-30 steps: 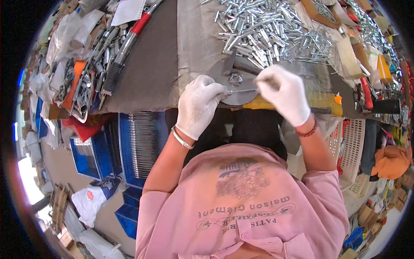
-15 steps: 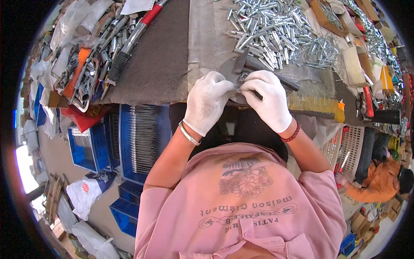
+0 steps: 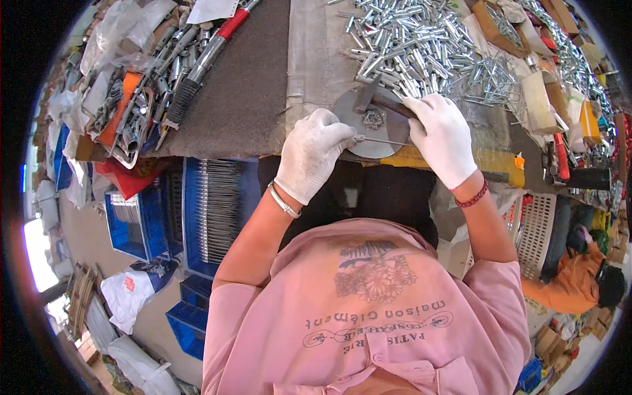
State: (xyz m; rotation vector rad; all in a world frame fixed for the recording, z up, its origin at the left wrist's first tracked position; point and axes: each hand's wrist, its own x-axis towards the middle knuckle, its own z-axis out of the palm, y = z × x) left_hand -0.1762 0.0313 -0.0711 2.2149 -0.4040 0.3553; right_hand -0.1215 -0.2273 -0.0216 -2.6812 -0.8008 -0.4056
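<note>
My white-gloved left hand [image 3: 316, 153] is closed in a pinch on a thin metal rod [image 3: 388, 141], with a thicker silvery piece at the fingertips. The rod points right, its far end close to my right hand. My right hand [image 3: 444, 138], also gloved, has its fingers and thumb around the dark handle of a hammer [image 3: 393, 103]; the palm hides the handle's far end. The hammer's head lies over a round grey metal plate [image 3: 372, 141] at the table's front edge. A small lumpy metal piece [image 3: 374, 118] sits on that plate.
Beyond my hands is a large heap of silvery metal sleeves [image 3: 415, 46], with thin pins [image 3: 490, 82] beside it. Tools and bags crowd the left [image 3: 131, 99]. Blue crates [image 3: 187, 217] with metal rods stand below left. At right, a person in orange [image 3: 579, 280] works near a white basket [image 3: 536, 227].
My hands have parted. The right hand has moved right and onto the hammer handle, while the left stays nearly in place. The rod now shows between them.
</note>
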